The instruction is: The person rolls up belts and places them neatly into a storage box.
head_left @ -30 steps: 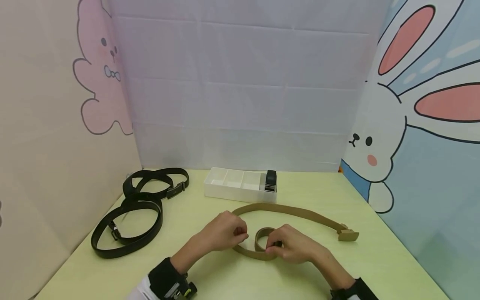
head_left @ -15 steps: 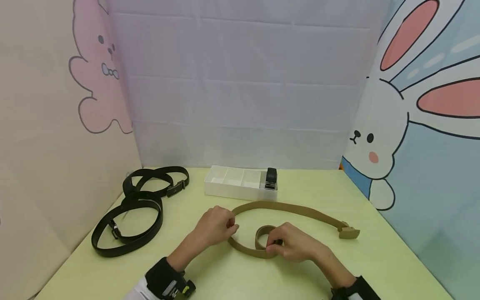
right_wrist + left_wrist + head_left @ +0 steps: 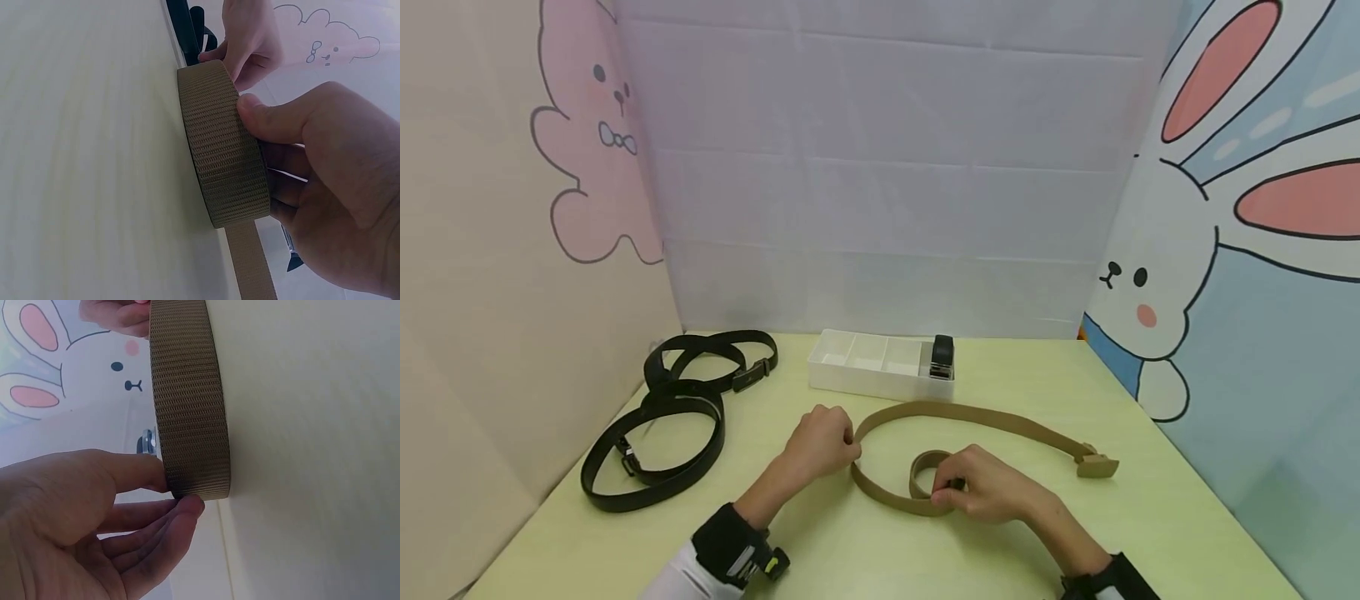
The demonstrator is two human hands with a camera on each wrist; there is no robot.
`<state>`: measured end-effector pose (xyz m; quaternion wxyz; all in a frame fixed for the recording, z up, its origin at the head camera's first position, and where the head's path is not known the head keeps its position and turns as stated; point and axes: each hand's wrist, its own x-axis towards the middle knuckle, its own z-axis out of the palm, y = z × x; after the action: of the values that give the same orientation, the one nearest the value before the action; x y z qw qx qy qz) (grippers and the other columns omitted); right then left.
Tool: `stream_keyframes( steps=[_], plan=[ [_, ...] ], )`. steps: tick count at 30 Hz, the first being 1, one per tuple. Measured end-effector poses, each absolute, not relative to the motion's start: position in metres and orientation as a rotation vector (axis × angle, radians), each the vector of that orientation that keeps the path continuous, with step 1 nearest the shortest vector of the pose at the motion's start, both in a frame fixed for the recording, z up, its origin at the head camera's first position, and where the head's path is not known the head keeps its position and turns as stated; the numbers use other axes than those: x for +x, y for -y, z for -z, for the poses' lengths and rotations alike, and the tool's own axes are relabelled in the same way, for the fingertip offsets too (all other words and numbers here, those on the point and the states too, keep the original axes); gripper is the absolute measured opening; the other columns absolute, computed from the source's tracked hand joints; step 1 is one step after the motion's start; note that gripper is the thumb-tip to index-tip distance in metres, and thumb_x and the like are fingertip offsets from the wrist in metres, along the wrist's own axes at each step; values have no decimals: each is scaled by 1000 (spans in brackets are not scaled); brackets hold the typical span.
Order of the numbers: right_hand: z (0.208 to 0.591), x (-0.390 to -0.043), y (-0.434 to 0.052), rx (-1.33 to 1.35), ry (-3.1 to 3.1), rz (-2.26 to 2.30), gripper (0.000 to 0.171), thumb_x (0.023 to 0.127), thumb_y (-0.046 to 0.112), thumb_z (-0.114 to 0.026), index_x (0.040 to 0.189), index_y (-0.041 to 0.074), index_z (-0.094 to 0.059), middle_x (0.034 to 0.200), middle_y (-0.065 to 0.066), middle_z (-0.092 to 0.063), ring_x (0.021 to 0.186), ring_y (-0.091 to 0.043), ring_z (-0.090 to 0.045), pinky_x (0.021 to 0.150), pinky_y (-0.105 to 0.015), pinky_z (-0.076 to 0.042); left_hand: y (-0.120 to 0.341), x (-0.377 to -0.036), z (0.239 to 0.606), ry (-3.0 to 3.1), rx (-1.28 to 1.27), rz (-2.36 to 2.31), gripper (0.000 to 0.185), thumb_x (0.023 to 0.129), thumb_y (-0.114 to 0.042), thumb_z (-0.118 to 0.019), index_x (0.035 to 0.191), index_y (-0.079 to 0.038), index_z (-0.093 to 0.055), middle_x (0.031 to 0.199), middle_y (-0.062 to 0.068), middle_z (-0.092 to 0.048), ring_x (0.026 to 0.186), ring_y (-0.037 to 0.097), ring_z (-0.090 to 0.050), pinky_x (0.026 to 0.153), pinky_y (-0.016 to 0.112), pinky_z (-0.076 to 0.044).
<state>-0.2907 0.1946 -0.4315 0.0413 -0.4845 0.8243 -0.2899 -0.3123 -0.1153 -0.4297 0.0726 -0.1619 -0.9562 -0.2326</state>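
Observation:
A tan webbing belt point(image 3: 970, 412) stands on its edge on the table, curving round to the left and back. Its plastic buckle point(image 3: 1097, 466) lies at the right end; the near end is rolled into a small coil point(image 3: 917, 478). My right hand point(image 3: 988, 485) pinches this coil, thumb outside and fingers reaching inside it. At the belt's left bend, my left hand point(image 3: 822, 442) pinches the upper edge between thumb and fingers. The left wrist view shows the ribbed strap point(image 3: 190, 400) close up, fingertips at its edge.
Two loosely looped black belts, one nearer point(image 3: 655, 497) and one farther point(image 3: 752, 337), lie on the left of the table. Behind the tan belt stands a white divided box point(image 3: 865, 384); a rolled black belt point(image 3: 942, 353) sits in its right compartment. Cloth walls enclose the table.
My left hand has moved left and slightly away along the belt, and the left bend has widened leftward with it. The right hand stays at the coil.

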Motion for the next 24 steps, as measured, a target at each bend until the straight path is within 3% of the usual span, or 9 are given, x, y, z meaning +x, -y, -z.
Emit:
stream_keyframes(
  steps=[5, 12, 16, 24],
  plan=[
    [432, -292, -196, -1502, -2530, 889, 15, 108, 14, -76, 94, 17, -82, 85, 7, -77, 75, 8, -53, 73, -17, -51, 107, -322, 426, 2862, -600, 701, 41, 93, -1, -82, 56, -13, -69, 53, -11, -51, 52, 7, -42, 50, 23, -35],
    [434, -290, -188, -1563, -2535, 867, 13, 106, 13, -77, 94, 15, -82, 88, 6, -80, 81, 10, -61, 78, -18, -57, 84, -343, 435, 2745, -765, 642, 51, 96, 3, -78, 49, -14, -64, 50, -13, -39, 49, 4, -33, 48, 20, -29],
    [433, -288, -184, -1585, -2518, 866, 13, 106, 12, -78, 94, 13, -83, 89, 5, -82, 83, 10, -64, 79, -19, -59, 63, -353, 437, 2743, -801, 683, 49, 100, -1, -77, 53, -14, -67, 50, -13, -42, 46, 2, -34, 47, 19, -28],
    [434, -288, -183, -1579, -2517, 872, 12, 106, 10, -77, 96, 13, -84, 91, 5, -83, 85, 9, -66, 80, -20, -60, 39, -349, 435, 2766, -846, 749, 55, 98, -3, -78, 53, -19, -51, 53, -14, -30, 49, 1, -26, 49, 18, -23]
  ],
)
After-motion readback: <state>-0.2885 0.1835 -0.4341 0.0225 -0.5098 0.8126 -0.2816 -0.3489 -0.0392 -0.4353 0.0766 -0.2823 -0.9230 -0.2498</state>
